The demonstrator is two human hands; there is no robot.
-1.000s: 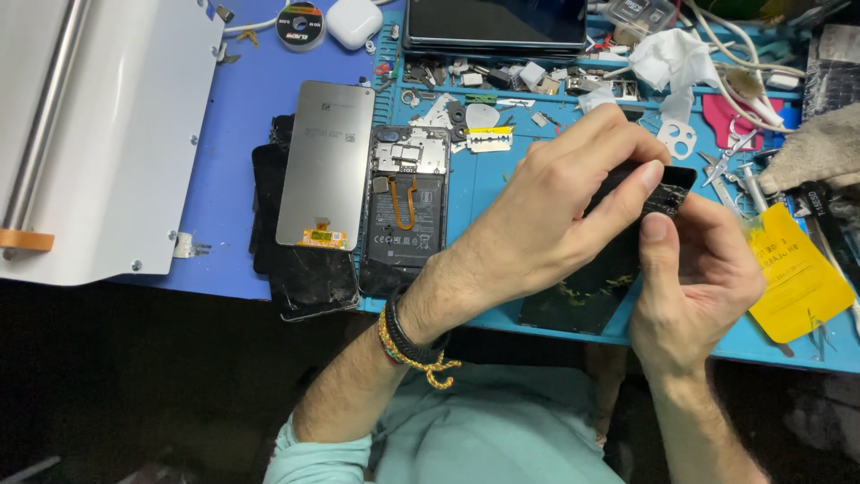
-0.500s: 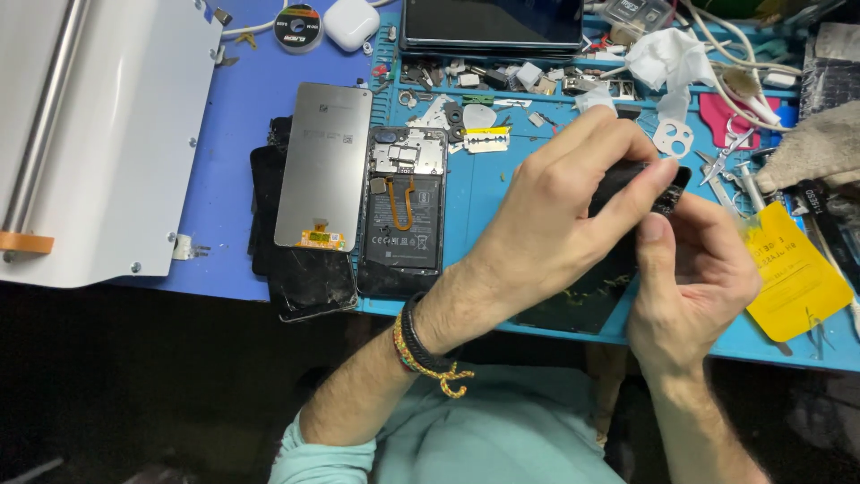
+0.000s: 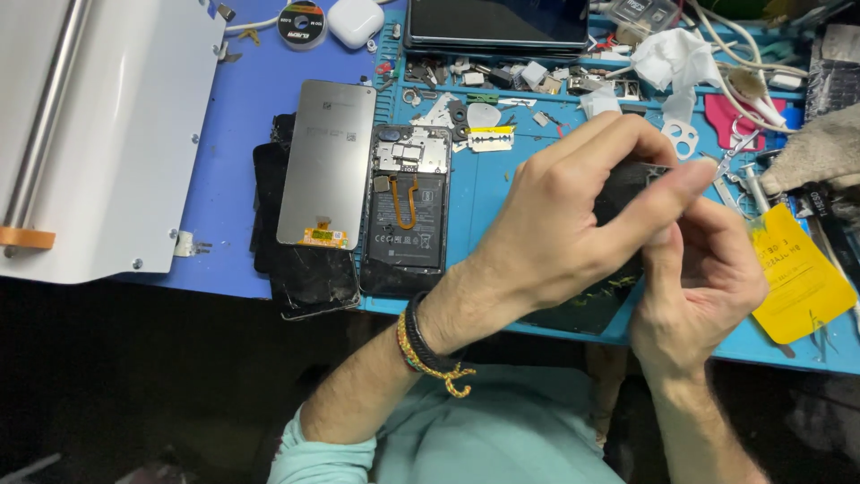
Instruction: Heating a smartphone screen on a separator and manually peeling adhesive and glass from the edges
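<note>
Work surface first: a blue repair mat (image 3: 502, 188) covers the bench, with a big white machine housing (image 3: 98, 134) taking up its left end. Beside that lies a grey display panel (image 3: 327, 161), face down over a cracked black screen (image 3: 309, 273). Just right of it sits an opened phone body (image 3: 408, 206), its battery and orange flex cable exposed. A dark tablet (image 3: 497, 20) lies along the far edge, and a yellow sheet (image 3: 802, 273) lies at the right.

Near the middle-right, both hands meet over a black phone part (image 3: 627, 184) held just above the mat. The left hand (image 3: 573, 224) curls over it from above, fingers closed on its top edge. The right hand (image 3: 708, 278) grips it from below, thumb pressed up against the piece. Small screws and metal bits (image 3: 502, 76) are scattered behind, with a razor blade (image 3: 491, 139) near them.
</note>
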